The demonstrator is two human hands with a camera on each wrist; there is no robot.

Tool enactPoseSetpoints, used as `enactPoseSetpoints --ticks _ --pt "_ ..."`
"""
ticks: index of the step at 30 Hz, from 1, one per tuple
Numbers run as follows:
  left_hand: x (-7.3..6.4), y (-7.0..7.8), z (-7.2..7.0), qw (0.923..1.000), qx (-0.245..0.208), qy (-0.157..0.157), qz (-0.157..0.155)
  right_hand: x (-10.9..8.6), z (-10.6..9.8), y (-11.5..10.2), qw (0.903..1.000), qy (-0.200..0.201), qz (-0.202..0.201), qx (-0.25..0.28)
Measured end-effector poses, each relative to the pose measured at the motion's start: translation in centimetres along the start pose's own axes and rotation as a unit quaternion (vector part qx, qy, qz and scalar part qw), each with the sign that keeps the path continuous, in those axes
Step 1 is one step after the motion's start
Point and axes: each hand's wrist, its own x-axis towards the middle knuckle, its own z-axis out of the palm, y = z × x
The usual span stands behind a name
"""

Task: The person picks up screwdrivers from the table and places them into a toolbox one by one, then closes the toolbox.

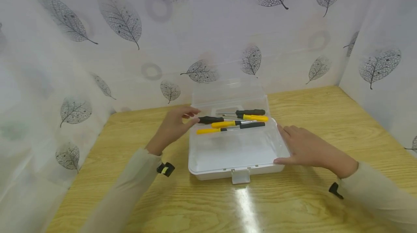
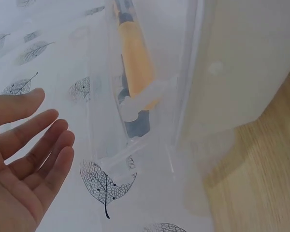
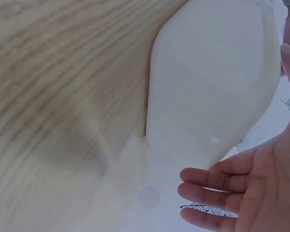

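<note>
A white plastic toolbox (image 1: 234, 153) stands on the table with its clear lid (image 1: 229, 89) raised at the back. Several screwdrivers with yellow or black handles lie across its rear part, among them a black one (image 1: 208, 119) and a yellow one (image 1: 224, 124). My left hand (image 1: 176, 122) hovers by the left end of that black handle, fingers loosely bent and holding nothing. In the left wrist view, a yellow handle (image 2: 135, 63) shows beyond the left hand. My right hand (image 1: 301, 146) rests against the box's right side, thumb at the front right corner, fingers fairly straight along the side.
A white latch (image 1: 241, 177) hangs down at the box's front edge. The wood-grain table (image 1: 156, 204) extends around the box. White curtains printed with grey leaves (image 1: 202, 72) stand behind the table and on both sides.
</note>
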Motion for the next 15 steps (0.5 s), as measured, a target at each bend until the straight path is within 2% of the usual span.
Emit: enactPoseSetpoints --ticks 4,7,12,15 --pt "-0.5 -0.3 -0.3 0.9979 -0.039 0.039 -0.033 0.4 -0.5 0.5 1.0 0.0 -0.001 0.0" --pt "-0.7 -0.7 -0.6 0.9942 -0.067 0.053 -0.064 0.8 -1.2 0.9 0.9999 0.013 0.005 0.004" --pt "-0.8 -1.4 -1.0 0.9847 -0.122 0.046 -0.116 1.7 -2.6 1.9 0.9971 0.067 0.023 0.029" --pt "-0.8 -1.7 -1.1 0.9709 -0.174 0.034 -0.161 2.6 -3.0 2.8 0.9911 0.098 0.044 0.079"
